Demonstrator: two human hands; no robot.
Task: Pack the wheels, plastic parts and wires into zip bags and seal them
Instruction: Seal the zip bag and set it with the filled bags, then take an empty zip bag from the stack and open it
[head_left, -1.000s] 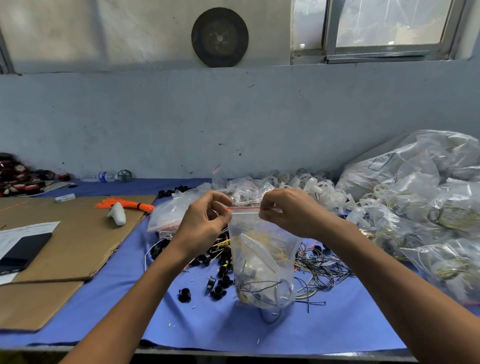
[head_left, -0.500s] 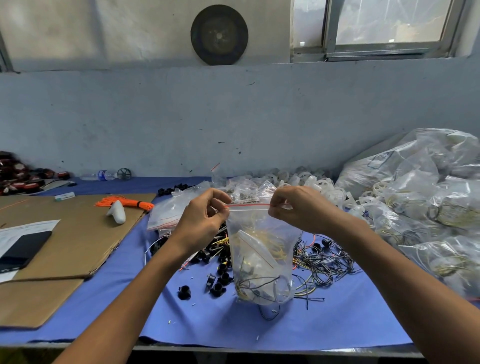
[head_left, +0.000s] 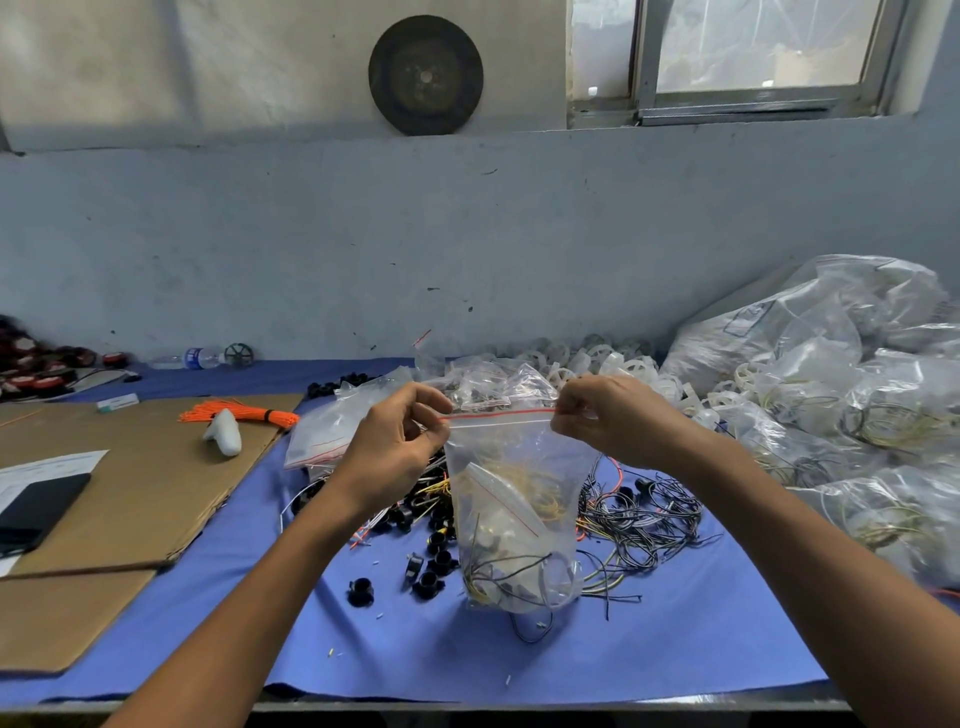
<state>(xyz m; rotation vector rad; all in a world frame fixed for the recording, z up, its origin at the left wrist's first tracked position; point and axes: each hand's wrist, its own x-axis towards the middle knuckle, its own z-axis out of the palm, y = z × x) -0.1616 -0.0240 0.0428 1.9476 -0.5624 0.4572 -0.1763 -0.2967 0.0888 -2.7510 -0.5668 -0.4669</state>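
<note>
A clear zip bag (head_left: 514, 519) with a red seal line stands upright on the blue table cover (head_left: 649, 639), holding wires, a white wheel and a smaller bag. My left hand (head_left: 397, 441) pinches the left end of its zip strip. My right hand (head_left: 605, 415) pinches the right end, so the strip is stretched flat between them. Loose black plastic parts (head_left: 426, 566) lie left of the bag. A tangle of black wires (head_left: 639, 514) lies to its right. White wheels (head_left: 597, 364) are heaped behind.
Filled clear bags (head_left: 841, 405) pile up at the right. Empty zip bags (head_left: 332, 431) lie behind my left hand. Cardboard (head_left: 135, 483) at the left carries an orange bundle (head_left: 244, 413), a white object (head_left: 223, 431) and a black phone (head_left: 36, 509). The table's front edge is near.
My right hand has slid rightward along the zip strip, from near the middle to its right end. The left hand has stayed at the left end.
</note>
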